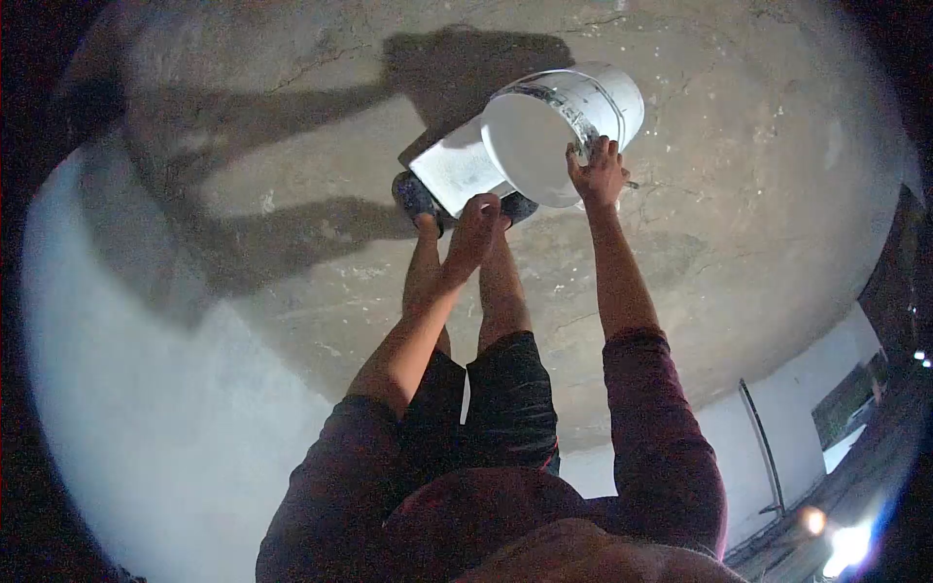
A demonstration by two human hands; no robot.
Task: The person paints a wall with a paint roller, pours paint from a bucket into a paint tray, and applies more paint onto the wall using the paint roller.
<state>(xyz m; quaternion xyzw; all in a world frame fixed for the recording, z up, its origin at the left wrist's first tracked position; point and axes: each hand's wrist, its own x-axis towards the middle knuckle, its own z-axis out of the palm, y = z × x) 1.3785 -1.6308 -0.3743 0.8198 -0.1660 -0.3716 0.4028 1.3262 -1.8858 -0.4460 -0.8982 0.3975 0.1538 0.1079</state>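
A white bucket [607, 89] is tipped over toward me, its wide round mouth facing my body and dark smears along its rim. My right hand [600, 175] is closed on the right side of that rim. Just left of the bucket mouth is a white rectangular tray-like thing [452, 171], whose exact kind I cannot make out. My left hand [474, 231] is closed at its near edge, with the fingertips partly hidden. The bucket overlaps the tray's right end.
My feet in dark shoes [416, 197] stand close behind the tray. Rough, cracked grey floor [729, 194] spreads around, with a dark shadow at the upper left. A white wall [146, 389] rises at the lower left. A thin dark rod [763, 442] and a bright lamp [849, 546] are at the lower right.
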